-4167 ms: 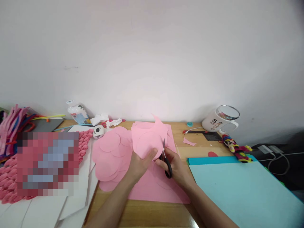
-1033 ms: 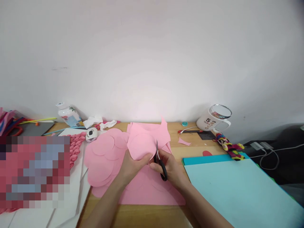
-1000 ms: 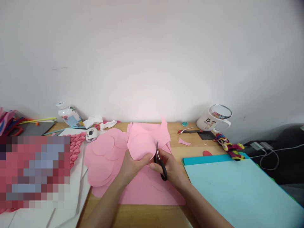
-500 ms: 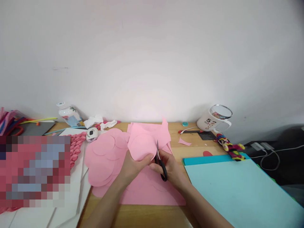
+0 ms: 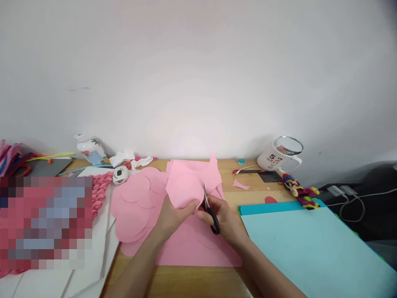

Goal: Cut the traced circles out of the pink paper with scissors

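My left hand (image 5: pixel 175 218) pinches a piece of pink paper (image 5: pixel 186 189) by its near edge, thumb on top. A circle outline shows on this piece. My right hand (image 5: pixel 221 217) is closed round the black handles of a pair of scissors (image 5: pixel 213 219). Their blades point away from me and lie at the right edge of the circle, with part of the sheet beyond them. Under and left of my hands lie several cut pink paper circles (image 5: pixel 132 215), overlapping. A larger pink sheet (image 5: pixel 198 254) is beneath my wrists.
Light blue sheets (image 5: pixel 297 244) lie to the right, beside a small colourful doll (image 5: pixel 300 192). A white mug (image 5: pixel 277 155) stands at the back right. A white bottle (image 5: pixel 91 149) leans by the wall at the left. Pink braided work (image 5: pixel 101 188) is near a white tape dispenser (image 5: pixel 120 175).
The scissors and the pink paper have shifted very slightly; the strip of paper beyond the blades sits a little lower and further left. Both hands keep their hold.
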{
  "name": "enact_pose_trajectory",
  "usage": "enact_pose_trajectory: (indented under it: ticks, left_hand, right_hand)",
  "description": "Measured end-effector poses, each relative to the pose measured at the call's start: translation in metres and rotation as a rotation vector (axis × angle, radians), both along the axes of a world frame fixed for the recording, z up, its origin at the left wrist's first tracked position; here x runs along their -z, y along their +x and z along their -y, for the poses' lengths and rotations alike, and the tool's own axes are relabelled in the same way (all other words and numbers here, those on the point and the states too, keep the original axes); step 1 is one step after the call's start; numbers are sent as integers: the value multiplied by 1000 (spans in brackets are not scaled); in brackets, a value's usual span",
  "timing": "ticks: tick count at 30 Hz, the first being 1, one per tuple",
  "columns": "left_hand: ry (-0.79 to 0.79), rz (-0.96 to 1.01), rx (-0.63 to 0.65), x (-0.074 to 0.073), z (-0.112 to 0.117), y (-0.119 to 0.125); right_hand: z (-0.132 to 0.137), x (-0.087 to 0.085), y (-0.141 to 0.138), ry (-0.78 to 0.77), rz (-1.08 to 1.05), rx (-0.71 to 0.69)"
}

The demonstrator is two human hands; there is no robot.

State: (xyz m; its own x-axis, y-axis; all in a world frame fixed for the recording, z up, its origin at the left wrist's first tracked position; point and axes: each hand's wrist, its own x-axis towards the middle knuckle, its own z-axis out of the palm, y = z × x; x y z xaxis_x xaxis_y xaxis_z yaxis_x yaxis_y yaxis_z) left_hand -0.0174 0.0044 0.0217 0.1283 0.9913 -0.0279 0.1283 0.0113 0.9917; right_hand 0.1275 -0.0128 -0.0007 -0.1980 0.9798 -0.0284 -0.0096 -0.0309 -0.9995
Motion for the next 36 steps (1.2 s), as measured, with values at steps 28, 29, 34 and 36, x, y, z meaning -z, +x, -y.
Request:
enact_pose_trajectory:
  ticks: [28, 29, 34, 36]
  left_hand:
    - [-5, 3, -8, 8, -2, -2]
    - [-11, 1, -5, 7, -2, -2]
    - [-7, 18, -41, 8, -3, -2]
    - [-4, 22, -50, 10, -3, -2]
  right_hand:
    - [2, -4, 2, -35, 69, 23]
    - [2, -3, 3, -38, 66, 20]
    - [2, -2, 3, -32, 34, 5]
    - [2, -4, 2, -35, 21, 5]
